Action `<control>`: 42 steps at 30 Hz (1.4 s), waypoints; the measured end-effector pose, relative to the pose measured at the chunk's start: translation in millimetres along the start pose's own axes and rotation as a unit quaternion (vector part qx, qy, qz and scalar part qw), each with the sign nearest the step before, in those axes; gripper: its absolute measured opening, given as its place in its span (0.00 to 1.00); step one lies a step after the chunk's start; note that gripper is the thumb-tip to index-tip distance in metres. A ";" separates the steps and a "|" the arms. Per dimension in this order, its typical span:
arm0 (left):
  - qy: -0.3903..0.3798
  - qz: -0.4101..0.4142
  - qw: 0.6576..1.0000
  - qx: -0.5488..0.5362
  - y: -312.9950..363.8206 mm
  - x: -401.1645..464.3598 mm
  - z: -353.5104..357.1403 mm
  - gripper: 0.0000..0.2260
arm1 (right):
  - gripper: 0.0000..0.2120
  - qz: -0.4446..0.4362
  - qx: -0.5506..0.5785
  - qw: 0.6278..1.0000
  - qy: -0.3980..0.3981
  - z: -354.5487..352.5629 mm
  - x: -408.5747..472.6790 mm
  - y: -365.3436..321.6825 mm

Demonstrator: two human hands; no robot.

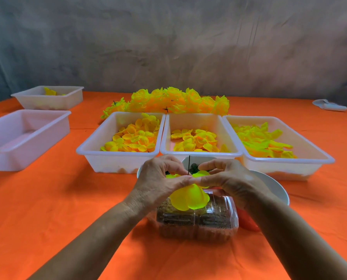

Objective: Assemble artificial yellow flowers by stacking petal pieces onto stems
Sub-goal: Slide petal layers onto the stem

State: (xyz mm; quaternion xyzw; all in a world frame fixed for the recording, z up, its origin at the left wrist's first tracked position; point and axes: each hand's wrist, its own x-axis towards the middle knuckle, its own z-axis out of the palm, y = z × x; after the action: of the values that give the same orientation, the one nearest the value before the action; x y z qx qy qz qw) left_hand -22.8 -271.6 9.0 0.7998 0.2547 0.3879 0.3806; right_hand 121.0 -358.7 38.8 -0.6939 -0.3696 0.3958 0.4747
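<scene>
Two hands, left hand and right hand, pinch a thin dark stem threaded through glossy, cupped yellow petal pieces, held above a clear plastic container.

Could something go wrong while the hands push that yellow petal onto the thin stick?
Maybe. The stem is thin, so it might bend under the left hand and right hand. The petal piece could tear or sit crooked. A forearm might also bump the clear plastic box right below.
</scene>
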 end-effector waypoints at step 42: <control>-0.030 0.027 0.999 -0.006 -8.9 7.4 0.7 0.07 | 0.18 0.026 -0.467 0.855 0.225 -159.5 141.6 45.1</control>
State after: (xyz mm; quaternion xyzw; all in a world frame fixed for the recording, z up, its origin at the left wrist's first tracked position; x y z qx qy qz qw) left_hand -19.1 -261.6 4.7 0.8156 0.2192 0.3752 0.3821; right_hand 329.3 -303.7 5.4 -0.9135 -0.3757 0.0221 0.1543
